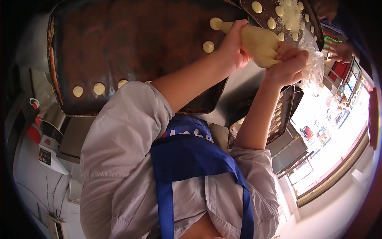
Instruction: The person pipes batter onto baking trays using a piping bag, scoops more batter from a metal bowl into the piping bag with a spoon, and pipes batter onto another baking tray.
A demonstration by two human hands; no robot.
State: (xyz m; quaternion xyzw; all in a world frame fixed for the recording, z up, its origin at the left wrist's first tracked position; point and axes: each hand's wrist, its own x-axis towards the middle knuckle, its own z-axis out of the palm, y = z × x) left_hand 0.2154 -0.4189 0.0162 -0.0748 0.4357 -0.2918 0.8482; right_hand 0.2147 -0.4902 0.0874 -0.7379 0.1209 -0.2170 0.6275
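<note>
My left hand (pixel 235 47) is wrapped round the lower part of a piping bag (pixel 259 44) of pale yellow batter. Gripping the bag's gathered upper part is my right hand (pixel 287 63), with loose clear plastic (pixel 313 65) spreading beyond it. The bag's tip touches or is just over a round of batter (pixel 216 23) on a large dark baking tray (pixel 131 44). Another round (pixel 208 46) lies close by, and several more, such as one at the left (pixel 99 88), form a row along the tray's near edge, partly hidden by my left arm.
At the upper right, another tray (pixel 258 20) holds several rounds and a pale crumbly heap (pixel 291 18). A lower tray of rounds (pixel 284 115) is beyond my right forearm. Another person's hand (pixel 341 51) shows at the right edge. A scale (pixel 49 155) stands at the left.
</note>
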